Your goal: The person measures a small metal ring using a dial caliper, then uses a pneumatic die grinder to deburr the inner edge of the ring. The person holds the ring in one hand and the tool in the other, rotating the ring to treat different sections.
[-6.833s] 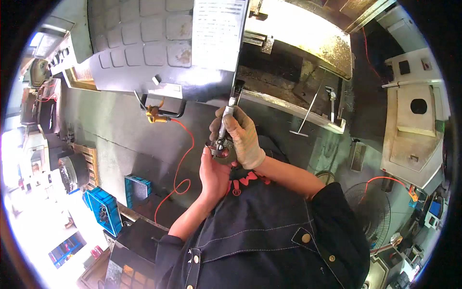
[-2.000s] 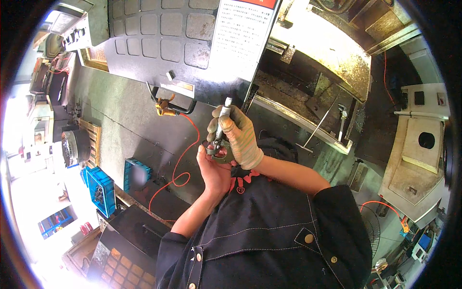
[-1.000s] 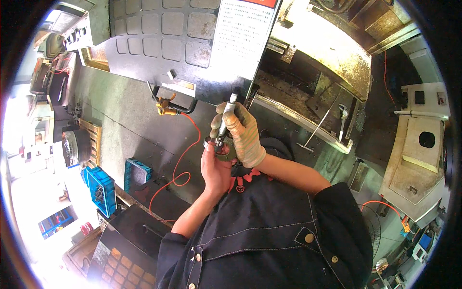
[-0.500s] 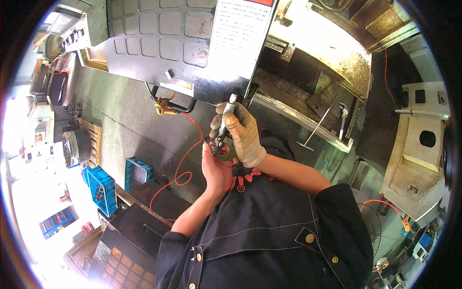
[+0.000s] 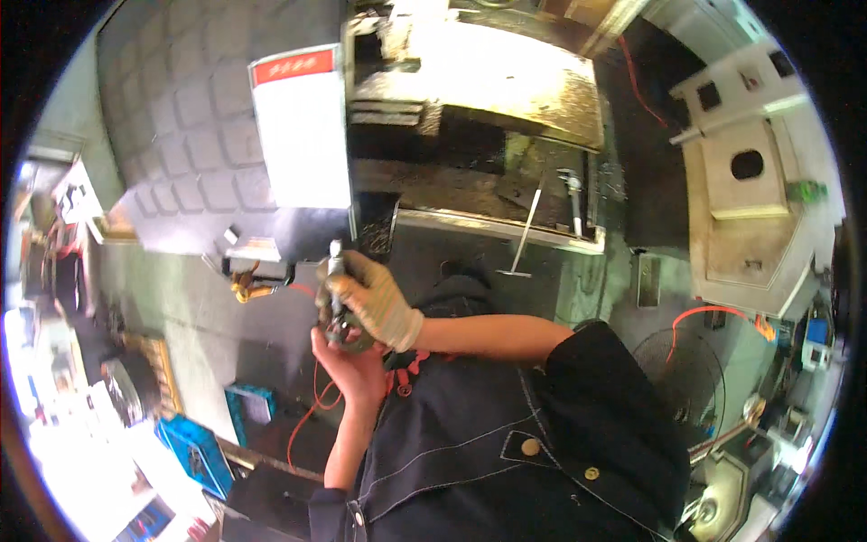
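Observation:
My right hand [image 5: 377,303], in a pale striped work glove, is closed around the silver barrel of a micrometer [image 5: 337,271]. Its slim end points up and away from me. Just below, my bare left hand [image 5: 357,369] is closed around a small dark metal part [image 5: 340,331] at the tool's lower end. Fingers cover much of that part, so its full shape is hidden. Both hands are together in front of my dark jacket [image 5: 506,425].
Ahead left stands a dark cabinet with a red-topped white sheet [image 5: 307,135]. A machine bed [image 5: 488,194] carries a T-handled rod [image 5: 526,230] and a wrench-like tool [image 5: 572,199]. Yellow air gun [image 5: 253,287], orange hose [image 5: 302,420] and blue crates [image 5: 194,452] lie left. A fan [image 5: 686,379] stands right.
The surroundings have shifted left in the view, and the machine bed has moved nearer the middle. Both hands appear further left and lower, keeping the same grip on the micrometer and the small part.

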The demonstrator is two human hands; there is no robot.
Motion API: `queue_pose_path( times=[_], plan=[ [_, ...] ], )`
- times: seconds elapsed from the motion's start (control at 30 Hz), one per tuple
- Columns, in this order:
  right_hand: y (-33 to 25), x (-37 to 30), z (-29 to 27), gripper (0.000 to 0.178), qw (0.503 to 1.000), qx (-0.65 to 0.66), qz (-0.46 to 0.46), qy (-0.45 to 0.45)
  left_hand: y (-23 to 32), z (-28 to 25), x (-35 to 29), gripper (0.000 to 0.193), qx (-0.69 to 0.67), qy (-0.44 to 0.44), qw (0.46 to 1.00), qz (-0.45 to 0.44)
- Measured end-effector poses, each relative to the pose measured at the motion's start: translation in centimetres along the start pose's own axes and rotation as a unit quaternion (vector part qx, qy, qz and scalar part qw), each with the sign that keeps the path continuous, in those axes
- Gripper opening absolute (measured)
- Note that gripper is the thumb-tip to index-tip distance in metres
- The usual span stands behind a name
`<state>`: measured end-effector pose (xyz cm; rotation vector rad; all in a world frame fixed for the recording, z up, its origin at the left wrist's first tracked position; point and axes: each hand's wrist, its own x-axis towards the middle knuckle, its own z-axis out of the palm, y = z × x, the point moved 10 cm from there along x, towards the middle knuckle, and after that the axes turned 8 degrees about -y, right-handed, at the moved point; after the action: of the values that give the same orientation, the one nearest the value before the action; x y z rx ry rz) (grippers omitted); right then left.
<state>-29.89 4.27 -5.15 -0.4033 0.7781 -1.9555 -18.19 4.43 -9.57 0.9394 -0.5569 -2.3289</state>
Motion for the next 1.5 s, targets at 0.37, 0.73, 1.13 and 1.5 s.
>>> queue_pose_path(
  times=[0.37, 0.73, 1.13, 1.5],
  plan=[
    [-2.3, -1.8, -3.8, 0.028, 0.998, -0.035, -0.004, 0.048, -0.9, 0.8, 2.0, 0.044, 0.113, -0.057, 0.991, -0.044],
    [-3.3, -10.6, -26.1, 0.028, 0.945, 0.215, 0.078, 0.232, -4.2, 2.2, 3.8, 0.038, 0.146, -0.121, 0.974, -0.128],
    [-32.1, -4.1, -49.3, 0.015, 0.816, -0.260, -0.220, 0.468, -5.5, 2.7, 3.7, 0.029, 0.244, -0.061, 0.965, -0.068],
    [-14.8, -12.4, -56.2, 0.037, 0.619, -0.636, 0.400, 0.229, -7.2, 25.2, -0.6, 0.039, 0.804, -0.345, 0.484, -0.008]
  ],
)
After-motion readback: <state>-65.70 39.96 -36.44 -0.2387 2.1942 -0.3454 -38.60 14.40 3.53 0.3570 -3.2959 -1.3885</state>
